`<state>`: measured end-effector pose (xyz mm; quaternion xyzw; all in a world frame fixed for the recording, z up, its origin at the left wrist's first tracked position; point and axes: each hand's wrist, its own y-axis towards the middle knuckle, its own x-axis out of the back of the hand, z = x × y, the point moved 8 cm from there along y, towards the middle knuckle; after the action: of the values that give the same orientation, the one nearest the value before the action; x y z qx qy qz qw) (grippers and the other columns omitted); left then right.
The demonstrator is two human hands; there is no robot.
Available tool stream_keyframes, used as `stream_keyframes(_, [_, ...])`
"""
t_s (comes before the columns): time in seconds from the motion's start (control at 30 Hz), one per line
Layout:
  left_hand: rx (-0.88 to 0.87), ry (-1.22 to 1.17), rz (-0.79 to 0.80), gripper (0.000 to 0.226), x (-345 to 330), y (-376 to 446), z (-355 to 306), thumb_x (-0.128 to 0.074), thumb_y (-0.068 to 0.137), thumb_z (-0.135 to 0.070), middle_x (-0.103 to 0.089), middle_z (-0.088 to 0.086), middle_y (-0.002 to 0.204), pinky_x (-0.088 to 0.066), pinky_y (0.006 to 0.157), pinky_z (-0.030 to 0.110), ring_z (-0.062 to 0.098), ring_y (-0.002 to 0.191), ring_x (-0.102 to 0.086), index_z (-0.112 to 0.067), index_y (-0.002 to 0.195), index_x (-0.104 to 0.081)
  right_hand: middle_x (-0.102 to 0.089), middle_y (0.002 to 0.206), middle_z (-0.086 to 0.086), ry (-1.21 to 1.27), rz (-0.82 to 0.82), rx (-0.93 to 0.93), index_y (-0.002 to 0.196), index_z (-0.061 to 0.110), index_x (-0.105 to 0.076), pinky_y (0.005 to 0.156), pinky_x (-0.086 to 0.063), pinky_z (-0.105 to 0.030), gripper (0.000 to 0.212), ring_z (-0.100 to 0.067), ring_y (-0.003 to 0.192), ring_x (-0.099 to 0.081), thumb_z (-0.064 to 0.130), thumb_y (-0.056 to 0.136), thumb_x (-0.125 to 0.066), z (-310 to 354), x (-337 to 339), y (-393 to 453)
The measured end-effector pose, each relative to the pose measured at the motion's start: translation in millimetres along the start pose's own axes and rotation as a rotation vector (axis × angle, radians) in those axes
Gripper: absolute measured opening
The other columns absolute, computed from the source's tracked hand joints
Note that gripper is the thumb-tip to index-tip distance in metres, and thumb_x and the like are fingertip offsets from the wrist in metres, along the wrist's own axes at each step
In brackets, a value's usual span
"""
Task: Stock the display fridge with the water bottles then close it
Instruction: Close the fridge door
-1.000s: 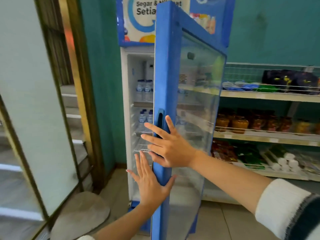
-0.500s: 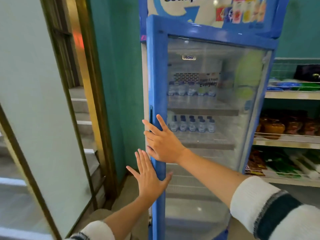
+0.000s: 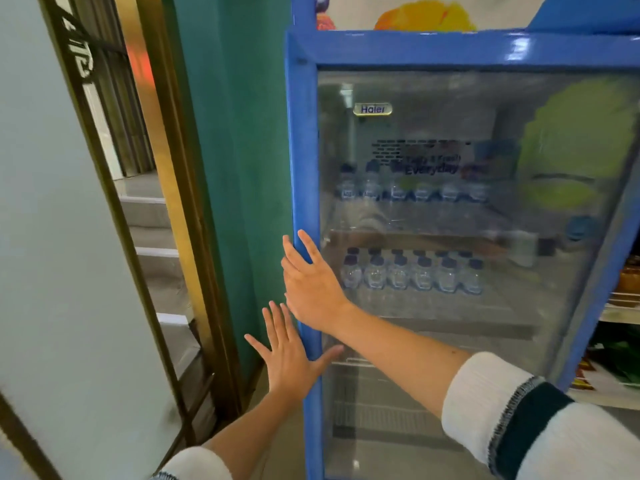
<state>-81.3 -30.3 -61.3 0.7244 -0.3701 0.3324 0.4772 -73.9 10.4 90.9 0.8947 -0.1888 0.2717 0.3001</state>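
Observation:
The display fridge has a blue-framed glass door (image 3: 304, 150) that lies flat against the cabinet. Through the glass I see water bottles with blue caps: one row on an upper shelf (image 3: 412, 188) and two rows on the shelf below (image 3: 412, 275). My right hand (image 3: 311, 282) presses flat with straight fingers on the door's left frame at mid height. Just below it, my left hand (image 3: 287, 358) lies flat on the same frame, fingers spread and thumb across the blue edge. Neither hand holds anything.
A teal wall (image 3: 239, 168) stands directly left of the fridge. Further left is a gold-framed doorway (image 3: 180, 202) with steps behind it and a white door panel (image 3: 52, 237). Store shelves with packaged goods (image 3: 620, 341) are at the right edge.
The fridge door has swung from wide open to flat against the cabinet. Both hands stayed flat on its left frame and followed it, and my view moved closer.

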Motion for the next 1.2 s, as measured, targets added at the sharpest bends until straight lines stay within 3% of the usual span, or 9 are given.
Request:
stream_keyframes(0.13, [-0.026,0.057,0.010,0.124,-22,38,1,-0.015,0.068,-0.096,-0.011,0.018,0.159,0.000,0.105,0.069,0.031,0.147,-0.005,-0.006,0.151,-0.010,-0.043,0.148,-0.012,-0.084,0.008,0.001,0.121,0.014,-0.065,0.110,0.019,-0.061,0.044,-0.039,0.147,-0.004,0.040,0.096,-0.040,-5,-34,28])
stream_keyframes(0.3, [-0.049,0.003,0.004,0.123,-43,78,1,-0.011,0.070,-0.094,-0.007,0.018,0.160,-0.002,0.108,0.072,0.028,0.148,0.003,-0.002,0.151,-0.015,-0.030,0.155,-0.015,-0.051,-0.020,0.008,0.122,0.015,-0.063,0.112,0.016,-0.063,0.046,-0.039,0.146,0.014,0.045,0.096,-0.039,-10,-72,50])
stream_keyframes(0.43, [-0.039,-0.075,0.018,0.118,-68,99,2,-0.014,0.075,-0.091,-0.005,0.018,0.159,-0.003,0.109,0.071,0.028,0.148,0.003,-0.003,0.152,-0.007,-0.023,0.158,-0.011,-0.039,-0.079,0.015,0.135,0.012,-0.052,0.110,0.020,-0.062,0.056,-0.034,0.148,0.008,0.048,0.096,-0.033,-18,-107,53])
stream_keyframes(0.53, [-0.116,-0.208,-0.004,0.118,-82,106,2,-0.027,0.074,-0.091,0.000,0.012,0.161,0.008,0.114,0.061,0.021,0.149,0.009,-0.005,0.153,-0.006,-0.030,0.156,-0.010,-0.020,-0.193,0.023,0.129,0.013,-0.059,0.113,0.014,-0.062,0.053,-0.032,0.149,-0.008,0.047,0.095,-0.037,-17,-114,53])
stream_keyframes(0.67, [-0.233,-0.363,-0.076,0.110,-85,114,1,-0.041,0.076,-0.084,-0.019,0.011,0.158,0.012,0.117,0.052,0.018,0.149,-0.003,-0.007,0.152,-0.020,-0.033,0.154,-0.012,-0.010,-0.278,0.042,0.124,0.012,-0.060,0.116,0.007,-0.061,0.046,-0.034,0.147,-0.014,0.042,0.095,-0.040,-14,-118,55])
stream_keyframes(0.8, [-0.327,-0.337,-0.028,0.105,-90,118,0,-0.037,0.078,-0.083,-0.026,0.011,0.156,0.008,0.118,0.054,0.018,0.148,-0.008,-0.007,0.150,-0.026,-0.034,0.154,-0.010,-0.017,-0.253,0.027,0.122,0.011,-0.061,0.117,0.002,-0.060,0.046,-0.033,0.147,-0.017,0.042,0.093,-0.043,-15,-115,56])
stream_keyframes(0.93, [-0.349,-0.255,0.031,0.107,-90,115,4,-0.026,0.081,-0.083,-0.010,0.013,0.160,0.012,0.115,0.055,0.023,0.149,-0.002,-0.006,0.153,-0.008,-0.029,0.157,-0.007,-0.012,-0.181,-0.049,0.128,0.013,-0.059,0.118,-0.001,-0.057,0.050,-0.029,0.147,-0.017,0.046,0.093,-0.046,-15,-111,53])
stream_keyframes(1.1, [-0.319,-0.395,0.117,0.099,-95,76,4,-0.035,0.083,-0.062,-0.008,0.025,0.157,-0.011,0.106,0.074,0.033,0.147,-0.003,-0.011,0.149,0.018,-0.021,0.159,-0.010,0.185,-0.099,-0.372,0.145,0.011,-0.040,0.118,-0.006,-0.058,0.064,-0.030,0.149,-0.009,0.048,0.093,-0.050,-7,-103,1])
stream_keyframes(1.2, [-0.327,-0.531,0.211,0.101,-91,27,-18,-0.040,0.081,-0.055,0.001,0.026,0.158,-0.014,0.107,0.073,0.034,0.147,0.004,-0.011,0.148,0.022,-0.017,0.160,-0.011,0.186,0.007,-0.548,0.149,0.009,-0.030,0.118,-0.004,-0.057,0.072,-0.030,0.149,-0.006,0.046,0.092,-0.053,-12,-98,-59])
